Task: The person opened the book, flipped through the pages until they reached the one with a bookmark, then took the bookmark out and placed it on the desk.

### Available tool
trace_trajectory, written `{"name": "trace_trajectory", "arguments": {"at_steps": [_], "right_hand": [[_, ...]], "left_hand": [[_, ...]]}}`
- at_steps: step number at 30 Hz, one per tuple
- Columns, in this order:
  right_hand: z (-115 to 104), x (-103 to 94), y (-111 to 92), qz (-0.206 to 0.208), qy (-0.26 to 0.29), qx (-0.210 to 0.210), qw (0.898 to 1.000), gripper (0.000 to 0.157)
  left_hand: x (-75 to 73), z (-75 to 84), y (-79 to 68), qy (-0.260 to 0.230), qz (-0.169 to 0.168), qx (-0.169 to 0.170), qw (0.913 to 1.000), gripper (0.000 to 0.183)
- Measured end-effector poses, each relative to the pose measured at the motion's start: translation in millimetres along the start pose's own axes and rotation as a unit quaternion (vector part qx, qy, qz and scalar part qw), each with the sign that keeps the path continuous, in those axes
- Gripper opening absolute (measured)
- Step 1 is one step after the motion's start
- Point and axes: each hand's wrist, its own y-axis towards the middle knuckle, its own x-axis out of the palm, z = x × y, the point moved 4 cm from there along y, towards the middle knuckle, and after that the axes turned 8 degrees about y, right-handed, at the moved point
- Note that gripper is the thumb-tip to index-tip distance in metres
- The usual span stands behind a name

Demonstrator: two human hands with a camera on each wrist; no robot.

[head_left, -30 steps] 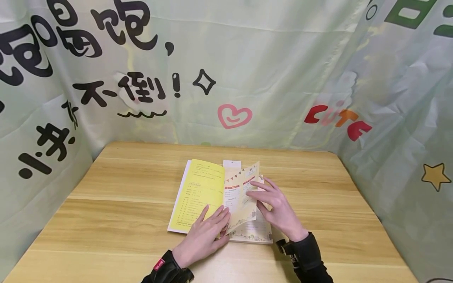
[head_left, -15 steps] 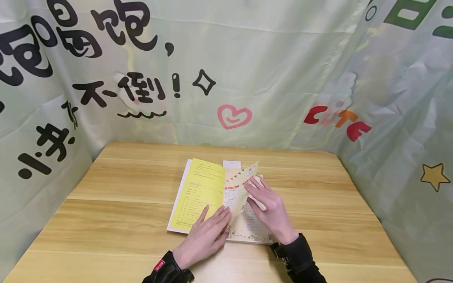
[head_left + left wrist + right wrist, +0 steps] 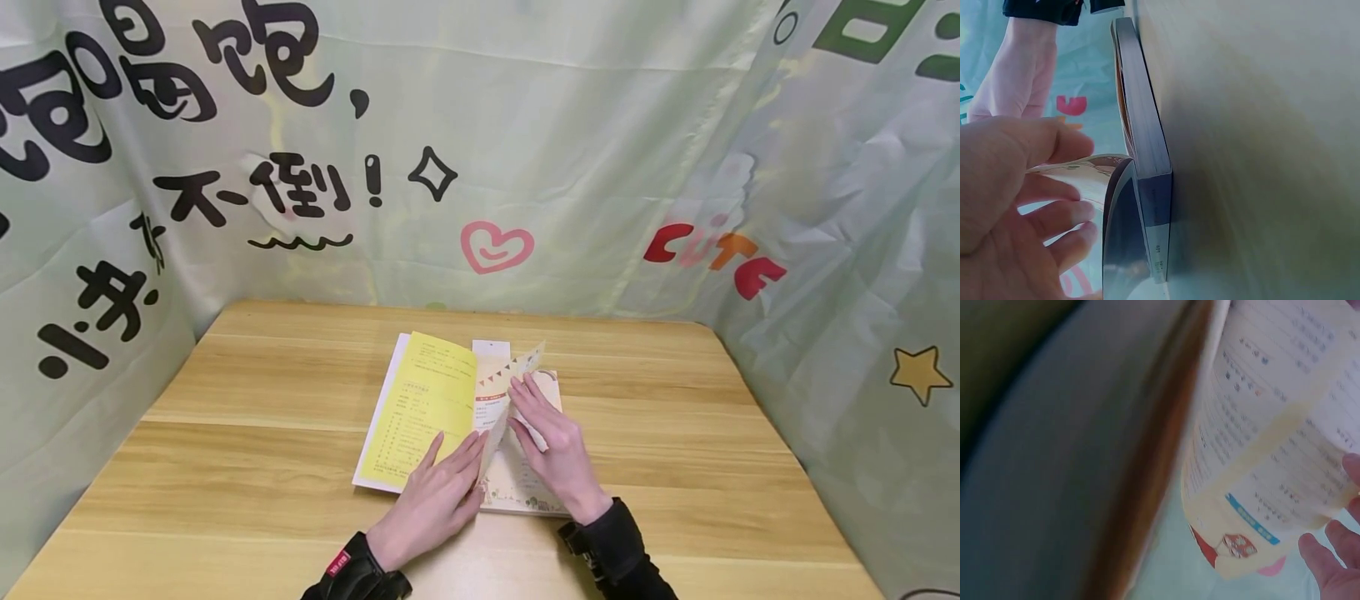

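Note:
A thick paperback book (image 3: pixel 525 492) lies spread on the table, its yellow left page (image 3: pixel 435 375) facing up. In the head view my left hand (image 3: pixel 438 504) rests with extended fingers on the yellow page near the fold, thumb by the book's lower edge. My right hand (image 3: pixel 558 454) touches a raised, cream-bordered page (image 3: pixel 495 433), its fingers extended against it. This page stands up from the right half and leans over toward the fold. The right wrist view shows its printed text (image 3: pixel 1260 437) close up, with right fingertips (image 3: pixel 1313 550) beside it.
A white tab (image 3: pixel 491 346) with a small hole sticks out beyond the book's far edge. The wooden table (image 3: pixel 262 392) meets a printed cloth backdrop (image 3: pixel 585 150) at the back and sides. A dark cable (image 3: pixel 930 593) shows at the lower right corner.
My right hand has moved left toward the fold, swinging the raised page steeper with it. The yellow page's far edge has lifted slightly. My left hand has stayed almost still.

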Motion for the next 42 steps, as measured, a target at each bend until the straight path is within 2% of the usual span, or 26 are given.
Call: {"name": "trace_trajectory", "arguments": {"at_steps": [3,7,10,13,18,23,32,36,42], "right_hand": [[0,5.6,-2,-0.016,0.005,0.014,1.0,0.061],[0,14.2,-6,-0.043,0.015,0.03,0.999,0.07],[0,19.6,-9,-0.063,0.023,0.041,0.997,0.072],[-1,23.1,-10,-0.085,0.035,0.062,0.994,0.07],[-2,26.3,-11,-0.118,0.061,0.106,0.985,0.062],[-2,31.7,-14,-0.154,0.105,0.162,0.969,0.056],[-4,40.7,-16,-0.197,0.159,0.234,0.939,0.057],[-5,43.8,-19,-0.216,0.174,0.257,0.926,0.058],[-5,48.0,-23,-0.26,0.183,0.268,0.91,0.06]], "left_hand": [[-3.1,-1.0,2.2,-0.039,0.022,-0.012,0.9989,0.055],[-8.9,-2.5,5.0,-0.098,0.06,-0.029,0.993,0.051],[-13.3,-3.2,5.3,-0.124,0.093,-0.039,0.9872,0.048],[-16.2,-4.4,5.0,-0.144,0.127,-0.046,0.9803,0.055],[-18.9,-7.1,4.2,-0.169,0.184,-0.047,0.9672,0.074],[-20.6,-10.6,3.4,-0.196,0.219,-0.048,0.9546,0.079],[-30.0,-17.0,2.9,-0.187,0.265,-0.035,0.9454,0.081],[-33.5,-20.1,2.7,-0.168,0.275,-0.038,0.9458,0.082],[-40.7,-26.0,1.8,-0.121,0.291,-0.038,0.9482,0.086]]}}
